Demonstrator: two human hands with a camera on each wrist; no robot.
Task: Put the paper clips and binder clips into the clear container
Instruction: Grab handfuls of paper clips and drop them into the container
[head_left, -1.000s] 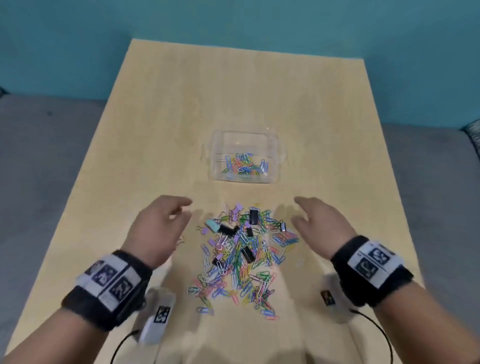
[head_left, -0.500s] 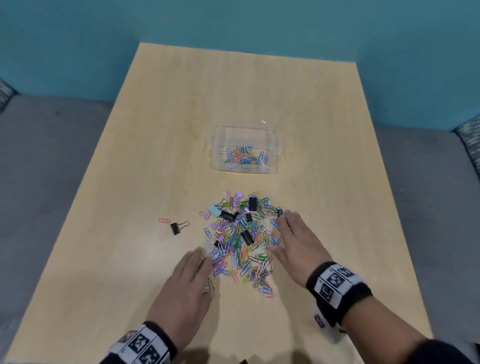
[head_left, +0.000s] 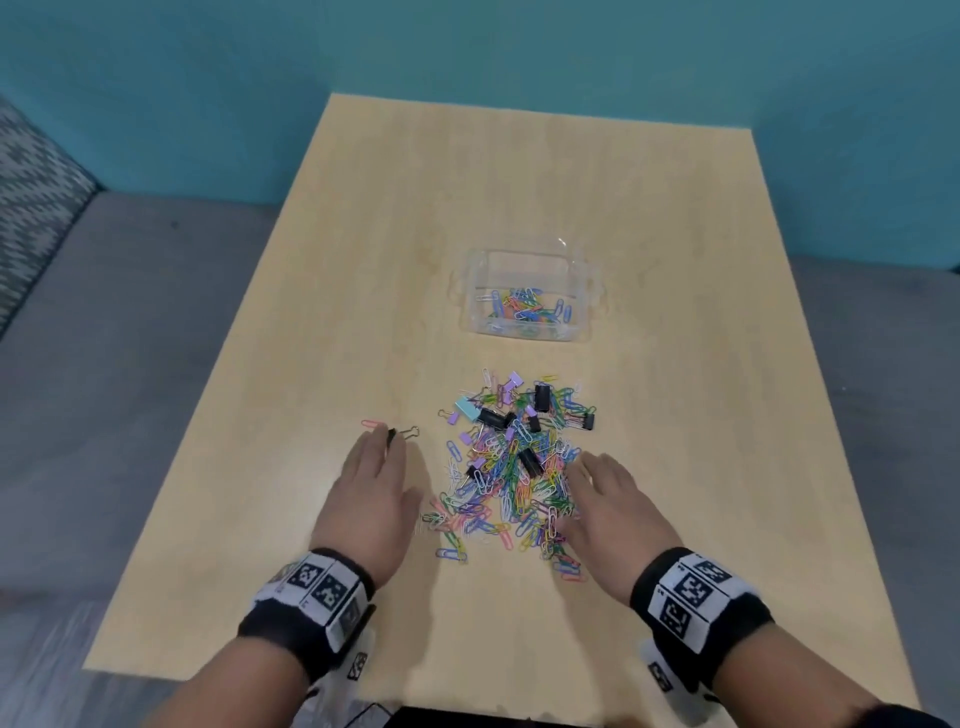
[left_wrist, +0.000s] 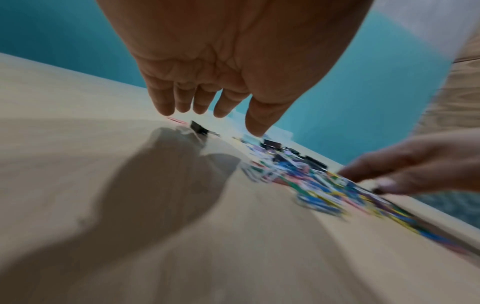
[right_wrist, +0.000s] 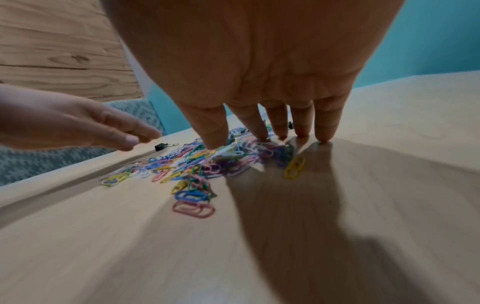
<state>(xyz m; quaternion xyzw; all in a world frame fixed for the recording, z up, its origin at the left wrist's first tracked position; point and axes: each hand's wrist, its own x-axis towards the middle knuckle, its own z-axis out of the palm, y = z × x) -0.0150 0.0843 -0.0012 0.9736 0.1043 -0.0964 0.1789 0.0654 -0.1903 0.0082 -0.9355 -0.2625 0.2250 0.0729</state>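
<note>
Progress is looking early: you are showing only a thin layer of coloured paper clips (head_left: 527, 312) inside the clear container (head_left: 589, 291), while the main pile of paper clips and binder clips (head_left: 511, 462) is lying on the wooden table (head_left: 675, 415), just on your side of the container. No binder clip is showing in the container as far as the head view lets you tell.

You are holding your left hand (head_left: 371, 486) flat and empty, fingers straight and close together, hovering just over the table at the left edge of the pile. Its fingertips are reaching a stray black binder clip (head_left: 397, 434), with a lone pink paper clip (head_left: 373, 423) just beyond it, both apart from the pile.

You are setting your right hand (head_left: 610, 504) spread and empty on the right edge of the pile; in the right wrist view its fingertips (right_wrist: 323, 135) are touching the table, with the thumb on the clips.

Judging from this, you are gathering strays and closing in on the heap for another scoop, so nearly all of the work is still waiting: the pile, every binder clip, and the two outliers.
</note>
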